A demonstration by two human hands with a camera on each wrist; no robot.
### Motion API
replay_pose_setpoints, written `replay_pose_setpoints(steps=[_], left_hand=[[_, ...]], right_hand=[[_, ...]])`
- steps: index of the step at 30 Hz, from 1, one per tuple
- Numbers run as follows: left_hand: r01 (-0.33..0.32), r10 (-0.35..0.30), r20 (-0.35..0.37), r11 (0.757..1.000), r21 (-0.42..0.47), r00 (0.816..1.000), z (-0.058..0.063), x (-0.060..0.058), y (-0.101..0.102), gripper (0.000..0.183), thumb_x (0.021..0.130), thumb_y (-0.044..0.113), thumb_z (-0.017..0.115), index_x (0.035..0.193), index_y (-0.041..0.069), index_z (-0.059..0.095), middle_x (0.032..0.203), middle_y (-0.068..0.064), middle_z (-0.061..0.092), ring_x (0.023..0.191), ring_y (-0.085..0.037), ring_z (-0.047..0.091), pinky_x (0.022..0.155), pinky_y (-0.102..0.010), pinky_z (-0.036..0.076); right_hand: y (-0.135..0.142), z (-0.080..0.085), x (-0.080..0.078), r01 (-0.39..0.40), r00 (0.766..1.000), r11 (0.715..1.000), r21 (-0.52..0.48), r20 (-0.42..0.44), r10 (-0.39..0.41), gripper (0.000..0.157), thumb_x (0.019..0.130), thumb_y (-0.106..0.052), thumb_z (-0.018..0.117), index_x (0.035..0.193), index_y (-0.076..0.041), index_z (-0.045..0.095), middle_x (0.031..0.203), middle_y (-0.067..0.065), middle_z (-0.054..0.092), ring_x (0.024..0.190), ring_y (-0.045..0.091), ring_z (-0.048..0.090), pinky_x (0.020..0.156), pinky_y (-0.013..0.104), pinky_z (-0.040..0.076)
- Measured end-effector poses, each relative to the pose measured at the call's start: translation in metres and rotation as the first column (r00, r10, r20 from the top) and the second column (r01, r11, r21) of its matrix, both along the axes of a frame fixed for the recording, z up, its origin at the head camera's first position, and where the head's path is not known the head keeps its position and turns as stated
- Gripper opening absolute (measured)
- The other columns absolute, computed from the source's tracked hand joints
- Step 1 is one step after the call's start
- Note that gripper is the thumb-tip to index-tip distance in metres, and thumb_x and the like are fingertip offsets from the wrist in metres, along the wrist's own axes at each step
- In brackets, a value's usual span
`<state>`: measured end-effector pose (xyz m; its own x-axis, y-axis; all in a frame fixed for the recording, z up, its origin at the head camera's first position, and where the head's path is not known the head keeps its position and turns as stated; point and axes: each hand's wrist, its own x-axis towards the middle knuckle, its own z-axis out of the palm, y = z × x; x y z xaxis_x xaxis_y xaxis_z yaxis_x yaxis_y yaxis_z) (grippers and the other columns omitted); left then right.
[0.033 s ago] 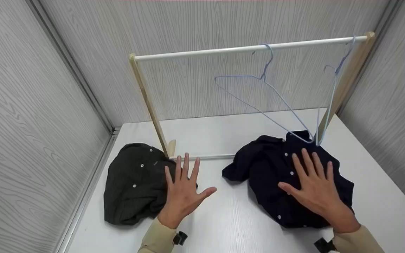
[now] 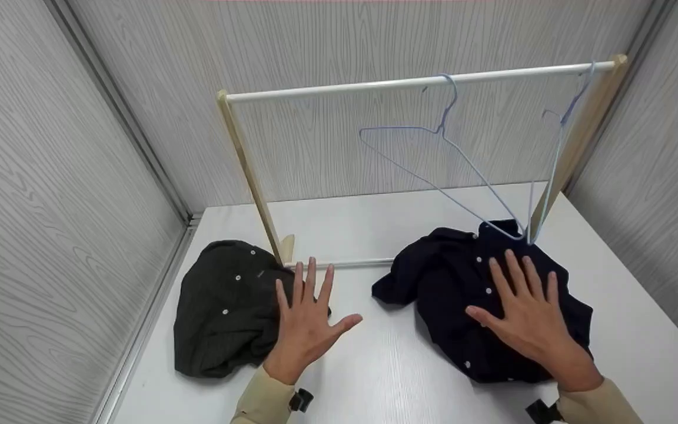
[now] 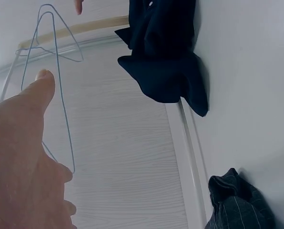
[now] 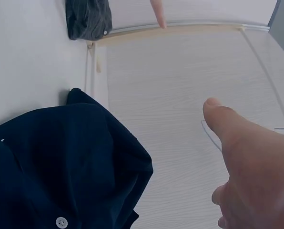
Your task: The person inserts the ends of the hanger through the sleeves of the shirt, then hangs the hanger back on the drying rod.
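My left hand, fingers spread and straight, hovers beside a dark grey-green buttoned shirt that lies bunched on the left of the table. With fingers likewise spread, my right hand is held over a crumpled navy shirt with white buttons. Both wrist views show the hands raised apart from the clothes, holding nothing. In the left wrist view the navy shirt is at the top and the dark striped shirt at the bottom. The right wrist view has the navy shirt at lower left.
A clothes rack with a white top bar and wooden posts stands on the white table. Two blue wire hangers hang from it: one hanger near the middle, another hanger at the right post. Wood-grain panels enclose the table.
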<state>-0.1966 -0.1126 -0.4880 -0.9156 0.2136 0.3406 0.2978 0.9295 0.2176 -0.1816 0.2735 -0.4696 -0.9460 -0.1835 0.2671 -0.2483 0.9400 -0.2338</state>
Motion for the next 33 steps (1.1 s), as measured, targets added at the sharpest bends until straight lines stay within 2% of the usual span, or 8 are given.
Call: replay_pose_setpoints(steps=[3,12,20,27,33], left_hand=[[0.001,-0.001,0.002,1.000,0.007,1.000,0.003,-0.001,0.000,0.100,0.083,0.081,0.047,0.159,0.020,0.023,0.166,-0.015,0.012,0.154,-0.036,0.008,0.116,-0.069,0.002],[0.036,-0.039,0.050,0.998,0.051,0.998,-0.001,-0.008,0.011,0.099,0.084,0.078,0.050,0.159,0.021,0.021,0.167,-0.015,0.008,0.155,-0.035,0.003,0.118,-0.067,0.002],[0.096,-0.099,0.038,0.991,0.091,0.994,-0.007,-0.018,0.029,0.093,0.087,0.074,0.050,0.158,0.018,0.026,0.165,-0.019,0.014,0.153,-0.039,0.010,0.116,-0.068,0.012],[0.146,-0.161,0.098,0.978,0.149,0.982,-0.010,-0.029,0.051,0.088,0.091,0.071,0.047,0.160,0.023,0.020,0.167,-0.017,0.007,0.154,-0.038,0.004,0.118,-0.065,0.008],[0.196,-0.226,0.163,0.963,0.185,0.960,-0.012,-0.040,0.074,0.086,0.093,0.072,0.041,0.160,0.027,0.013,0.167,-0.014,0.002,0.155,-0.036,-0.001,0.120,-0.063,0.006]], right_hand=[[0.000,0.003,-0.001,-0.002,1.000,1.000,-0.001,0.000,0.002,0.092,0.091,-0.064,0.055,0.159,-0.015,0.019,0.166,0.018,0.007,0.153,0.043,0.002,0.115,0.070,-0.004],[0.004,-0.001,-0.006,0.012,0.999,1.000,-0.012,0.048,-0.012,0.091,0.091,-0.065,0.055,0.159,-0.014,0.022,0.165,0.022,0.011,0.150,0.048,0.010,0.113,0.073,0.005],[0.007,-0.003,-0.019,0.032,0.995,0.999,0.011,0.099,-0.033,0.090,0.092,-0.066,0.051,0.159,-0.013,0.022,0.164,0.024,0.012,0.147,0.051,0.014,0.113,0.073,0.009],[0.007,-0.011,-0.034,0.045,0.994,0.999,-0.017,0.102,-0.043,0.088,0.094,-0.065,0.049,0.158,-0.010,0.023,0.161,0.027,0.017,0.140,0.057,0.026,0.109,0.073,0.020],[0.007,-0.021,-0.047,0.066,0.993,0.996,-0.056,0.097,-0.060,0.086,0.096,-0.063,0.047,0.157,-0.007,0.025,0.159,0.029,0.021,0.136,0.058,0.032,0.106,0.073,0.027]])
